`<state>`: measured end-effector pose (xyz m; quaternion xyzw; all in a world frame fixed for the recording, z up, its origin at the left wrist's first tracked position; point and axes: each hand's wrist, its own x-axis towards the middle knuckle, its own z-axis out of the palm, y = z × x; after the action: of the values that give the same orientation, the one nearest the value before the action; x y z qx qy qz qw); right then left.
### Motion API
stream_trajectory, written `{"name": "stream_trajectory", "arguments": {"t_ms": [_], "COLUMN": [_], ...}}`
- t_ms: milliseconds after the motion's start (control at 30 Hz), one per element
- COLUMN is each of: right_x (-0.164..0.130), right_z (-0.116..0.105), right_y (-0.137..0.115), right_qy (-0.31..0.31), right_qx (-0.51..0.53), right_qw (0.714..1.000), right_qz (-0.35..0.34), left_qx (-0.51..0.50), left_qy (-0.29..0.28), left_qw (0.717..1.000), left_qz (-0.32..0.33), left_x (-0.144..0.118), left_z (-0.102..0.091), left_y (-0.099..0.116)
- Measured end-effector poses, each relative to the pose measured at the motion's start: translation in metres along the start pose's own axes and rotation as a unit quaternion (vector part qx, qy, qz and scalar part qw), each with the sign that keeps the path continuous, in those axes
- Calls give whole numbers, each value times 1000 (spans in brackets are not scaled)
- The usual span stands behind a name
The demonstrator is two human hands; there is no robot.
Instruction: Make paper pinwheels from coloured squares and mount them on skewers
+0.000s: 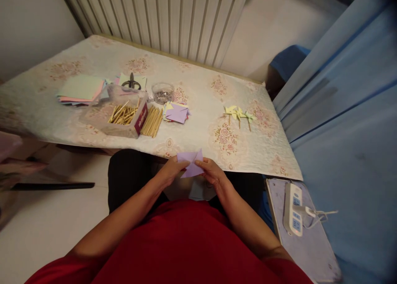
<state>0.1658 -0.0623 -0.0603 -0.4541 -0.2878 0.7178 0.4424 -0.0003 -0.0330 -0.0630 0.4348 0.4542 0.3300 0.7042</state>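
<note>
A purple paper square (191, 170), cut in from its corners, is held between both hands over my lap, by the table's front edge. My left hand (173, 169) pinches its left side, thumb on top. My right hand (212, 170) grips the right side, with the thumb near the middle of the paper; the fingers underneath are mostly hidden. Beyond my hands lies a stack of cut paper squares (178, 112), a purple one on top. Beside it are a row of thin wooden sticks (151, 121) and a round clear container (163, 92) of small metal pieces.
A clear plastic box (120, 129) holds more sticks. Behind it lie scissors (131, 83), and a pile of coloured paper (80, 89) is at left. Finished-looking paper pinwheels (238, 113) lie at right. A power strip (293, 209) sits on a side stand.
</note>
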Motion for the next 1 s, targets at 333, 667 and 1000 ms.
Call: {"name": "stream_trajectory", "arguments": {"t_ms": [333,667,1000], "right_x": [4,9,12], "right_z": [-1,4,10], "right_y": [6,13,21], "right_qy": [39,104,115], "right_qx": [-62,-81,-43], "right_qw": [997,991,992], "right_qz": [-30,-20,-12], "left_qx": [20,-26,-15], "left_qy": [-3,-10,47], "left_qw": [999,999,999], "left_qz": [-36,-25,-17], "left_x": [-3,-7,-6], "left_z": [2,5,8], "left_y": [5,1,-6]}}
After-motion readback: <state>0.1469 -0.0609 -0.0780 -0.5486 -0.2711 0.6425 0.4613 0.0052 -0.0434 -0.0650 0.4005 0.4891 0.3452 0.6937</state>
